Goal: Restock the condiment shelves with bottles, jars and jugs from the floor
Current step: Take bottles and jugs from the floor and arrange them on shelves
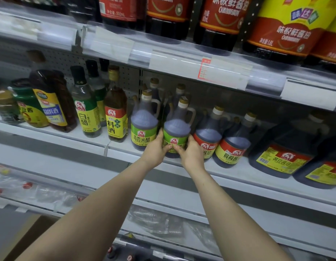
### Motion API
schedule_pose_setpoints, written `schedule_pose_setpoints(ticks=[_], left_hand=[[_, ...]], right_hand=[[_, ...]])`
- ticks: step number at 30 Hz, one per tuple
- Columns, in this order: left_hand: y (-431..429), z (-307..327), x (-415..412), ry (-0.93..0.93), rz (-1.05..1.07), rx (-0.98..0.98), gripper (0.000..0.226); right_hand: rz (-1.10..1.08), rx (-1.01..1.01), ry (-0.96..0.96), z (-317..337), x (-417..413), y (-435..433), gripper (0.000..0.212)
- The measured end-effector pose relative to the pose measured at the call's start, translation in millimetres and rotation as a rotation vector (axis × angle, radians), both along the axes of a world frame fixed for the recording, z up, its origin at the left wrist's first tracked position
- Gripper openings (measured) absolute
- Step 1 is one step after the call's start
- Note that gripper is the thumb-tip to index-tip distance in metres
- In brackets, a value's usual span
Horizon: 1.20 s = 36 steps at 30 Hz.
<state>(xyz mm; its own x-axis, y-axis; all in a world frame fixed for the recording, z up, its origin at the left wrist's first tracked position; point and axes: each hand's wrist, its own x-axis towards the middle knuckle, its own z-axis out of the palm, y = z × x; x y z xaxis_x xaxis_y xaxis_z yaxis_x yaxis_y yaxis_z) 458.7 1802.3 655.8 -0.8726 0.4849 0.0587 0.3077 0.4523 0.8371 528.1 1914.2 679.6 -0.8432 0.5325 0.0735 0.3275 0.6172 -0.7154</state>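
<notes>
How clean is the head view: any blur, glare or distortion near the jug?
Head view: green-label jug between left hand and right hand is sharp; upper-left price strip smeared, glare-whitened; bagged goods below blurred; shelf edges bow from wide-angle.

One view only: your head camera faces forward and slightly down, wide-angle, near the middle condiment shelf [73,135].
</notes>
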Motion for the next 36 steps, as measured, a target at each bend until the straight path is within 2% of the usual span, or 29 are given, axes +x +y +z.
schedule_pose_setpoints(ticks=[7,14,21,27,31,36], left_hand=[[-10.9,-3.4,11.8,0.011,-0.009,-0.028,0.06],[-59.0,-7.9,44.0,0.04,-0.052,0.04,0.061],[-153.9,-16.3,86.3,0.032,0.006,0.077,0.047],[-256.9,-74.0,135.3,-0.092,0.078,0.031,0.042],[-312.7,-128.5,171.8,-0.176,0.116,-0.06,0.043],[-360.2,-195.0,218.1,-0.332,0.193,-0.116,0.044]], right_hand=[[-0.022,0.002,-0.046,-4.6,10.3,-8.6,0.036],[-0.016,-0.047,0.021,-11.6,50.6,-45.2,0.05],[0.099,-0.045,-0.017,-28.6,94.0,-118.6,0.049],[0.247,-0.134,-0.089,-83.3,134.2,-208.8,0.044],[0.332,-0.17,-0.217,-135.4,162.1,-255.8,0.046],[0.422,-0.191,-0.333,-198.7,192.3,-286.9,0.046]])
